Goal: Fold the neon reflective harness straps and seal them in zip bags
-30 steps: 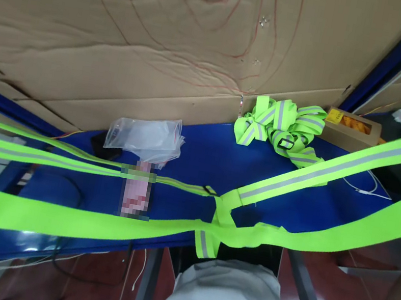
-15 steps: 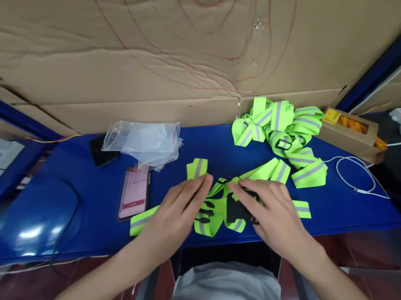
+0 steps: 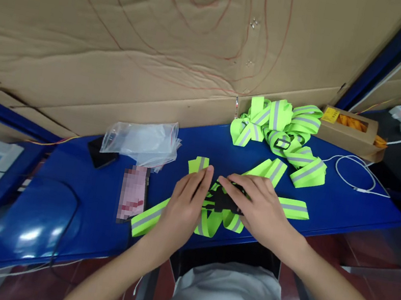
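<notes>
A neon-yellow reflective strap harness [image 3: 211, 220] with a black buckle [image 3: 222, 203] lies bunched on the blue table [image 3: 201, 145] in front of me. My left hand [image 3: 183, 209] presses down on its left side, fingers together over the strap near the buckle. My right hand [image 3: 258, 209] lies over the right side, fingers curled on the buckle and straps. A strap end [image 3: 145, 219] sticks out lower left, another [image 3: 294, 208] to the right.
A pile of more neon reflective straps [image 3: 279, 130] lies at the table's back. Clear plastic bags [image 3: 142, 141], two phones [image 3: 132, 194], a white cable [image 3: 351, 174] and a cardboard box [image 3: 355, 130] are also on it. Cardboard sheets [image 3: 144, 47] stand behind.
A second ago the straps were stretched wide across the view; now the harness is gathered on the table under both hands, which have closed in on the buckle.
</notes>
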`<state>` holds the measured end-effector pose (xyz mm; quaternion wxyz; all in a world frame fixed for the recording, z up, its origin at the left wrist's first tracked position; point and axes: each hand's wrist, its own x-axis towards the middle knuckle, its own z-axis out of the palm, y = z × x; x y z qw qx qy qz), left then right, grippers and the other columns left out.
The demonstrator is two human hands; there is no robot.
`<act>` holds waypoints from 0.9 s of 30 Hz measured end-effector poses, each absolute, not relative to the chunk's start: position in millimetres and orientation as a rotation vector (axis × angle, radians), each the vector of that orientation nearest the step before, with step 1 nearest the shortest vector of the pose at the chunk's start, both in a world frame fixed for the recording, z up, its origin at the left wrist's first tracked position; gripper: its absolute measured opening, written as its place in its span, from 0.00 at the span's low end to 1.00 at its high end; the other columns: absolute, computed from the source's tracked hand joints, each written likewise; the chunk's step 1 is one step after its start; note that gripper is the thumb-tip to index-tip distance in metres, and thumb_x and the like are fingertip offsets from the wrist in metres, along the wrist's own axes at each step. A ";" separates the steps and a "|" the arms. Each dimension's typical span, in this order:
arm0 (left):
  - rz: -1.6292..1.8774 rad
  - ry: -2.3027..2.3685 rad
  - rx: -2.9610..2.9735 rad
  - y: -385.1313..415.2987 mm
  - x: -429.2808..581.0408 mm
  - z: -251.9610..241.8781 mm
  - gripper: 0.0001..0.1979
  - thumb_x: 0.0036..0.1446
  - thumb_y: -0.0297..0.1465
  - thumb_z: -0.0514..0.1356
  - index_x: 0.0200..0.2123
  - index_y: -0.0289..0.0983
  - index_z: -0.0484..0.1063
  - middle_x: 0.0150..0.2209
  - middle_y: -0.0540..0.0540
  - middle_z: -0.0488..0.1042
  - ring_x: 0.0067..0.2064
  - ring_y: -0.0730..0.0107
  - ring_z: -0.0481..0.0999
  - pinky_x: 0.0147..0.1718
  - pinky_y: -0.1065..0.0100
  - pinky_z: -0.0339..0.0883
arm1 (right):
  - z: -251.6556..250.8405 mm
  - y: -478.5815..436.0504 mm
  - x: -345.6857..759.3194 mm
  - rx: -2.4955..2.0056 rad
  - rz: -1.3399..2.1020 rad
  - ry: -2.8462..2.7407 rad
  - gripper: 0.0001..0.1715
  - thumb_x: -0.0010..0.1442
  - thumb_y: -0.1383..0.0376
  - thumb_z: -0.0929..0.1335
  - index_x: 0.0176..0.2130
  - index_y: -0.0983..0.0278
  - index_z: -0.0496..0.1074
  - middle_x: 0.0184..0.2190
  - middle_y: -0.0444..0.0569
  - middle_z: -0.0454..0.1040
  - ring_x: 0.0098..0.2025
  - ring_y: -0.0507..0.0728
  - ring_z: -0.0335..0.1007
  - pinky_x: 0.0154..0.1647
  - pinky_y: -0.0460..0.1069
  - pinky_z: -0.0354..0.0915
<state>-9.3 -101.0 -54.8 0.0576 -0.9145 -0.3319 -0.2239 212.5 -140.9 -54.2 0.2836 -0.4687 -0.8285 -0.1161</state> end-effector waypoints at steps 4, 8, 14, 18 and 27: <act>-0.612 -1.066 -2.781 -94.6 0.7 -75.9 0.44 0.60 0.13 0.49 0.76 0.31 0.34 0.62 0.28 0.69 0.61 0.46 0.71 0.59 0.47 0.70 | -71.9 -126.4 203.8 -1.305 -0.397 -2.333 0.26 0.68 0.77 0.60 0.62 0.72 0.69 0.54 0.59 0.76 0.50 0.65 0.68 0.50 0.58 0.65; -0.533 -1.159 -2.764 -91.8 10.7 -82.1 0.42 0.63 0.15 0.47 0.76 0.30 0.32 0.63 0.27 0.69 0.61 0.44 0.71 0.60 0.44 0.68 | -80.7 -118.8 191.7 -1.401 -0.379 -2.374 0.26 0.68 0.76 0.60 0.62 0.74 0.68 0.53 0.63 0.76 0.47 0.66 0.70 0.49 0.60 0.67; -0.723 -1.279 -2.928 -69.8 9.7 -45.0 0.44 0.67 0.21 0.50 0.76 0.41 0.27 0.70 0.29 0.58 0.68 0.44 0.63 0.64 0.41 0.61 | -63.7 -84.9 196.5 -1.249 0.088 -2.177 0.33 0.62 0.78 0.63 0.65 0.70 0.66 0.58 0.64 0.73 0.55 0.69 0.70 0.53 0.64 0.69; -0.886 -1.196 -3.308 -42.1 -16.9 -16.3 0.54 0.57 0.41 0.70 0.76 0.50 0.39 0.76 0.37 0.49 0.75 0.41 0.50 0.71 0.39 0.46 | -43.2 -61.1 207.4 -0.955 0.871 -1.713 0.28 0.59 0.72 0.71 0.58 0.61 0.72 0.57 0.53 0.76 0.60 0.61 0.72 0.63 0.60 0.67; -1.860 -1.129 -3.778 -16.4 -22.5 18.2 0.39 0.46 0.49 0.76 0.59 0.42 0.74 0.61 0.40 0.75 0.65 0.45 0.71 0.65 0.51 0.63 | 23.3 -49.6 200.8 -0.715 1.218 -1.308 0.33 0.48 0.71 0.78 0.53 0.57 0.74 0.56 0.46 0.75 0.64 0.60 0.68 0.67 0.59 0.66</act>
